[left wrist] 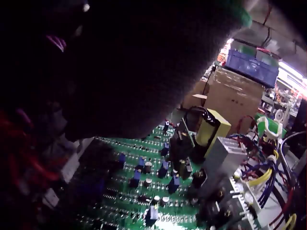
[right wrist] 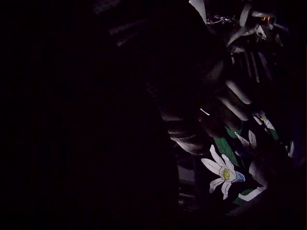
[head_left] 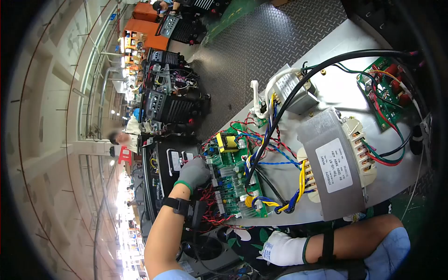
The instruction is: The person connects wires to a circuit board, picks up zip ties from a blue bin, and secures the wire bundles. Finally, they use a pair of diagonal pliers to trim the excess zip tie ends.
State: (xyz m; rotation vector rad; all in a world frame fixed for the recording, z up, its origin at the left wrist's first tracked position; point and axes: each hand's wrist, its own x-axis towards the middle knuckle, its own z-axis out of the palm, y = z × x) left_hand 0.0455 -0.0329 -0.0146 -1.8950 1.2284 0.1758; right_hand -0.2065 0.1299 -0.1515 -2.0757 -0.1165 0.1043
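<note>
In the head view my left hand, in a grey glove with a green cuff, is at the edge of a green circuit board. Its fingertips are beside a row of white connectors with red wires; I cannot tell whether they grip one. The left wrist view has the dark glove close over the board, among small blue parts. My right hand, in a white glove, lies low beside dark floral cloth, its fingers loosely bent. The right wrist view is mostly dark, with a printed flower showing.
A large transformer with a white label and a smaller one sit on the metal plate. A thick black cable arches across. Another green board is at the far end. Several black machines stand beyond.
</note>
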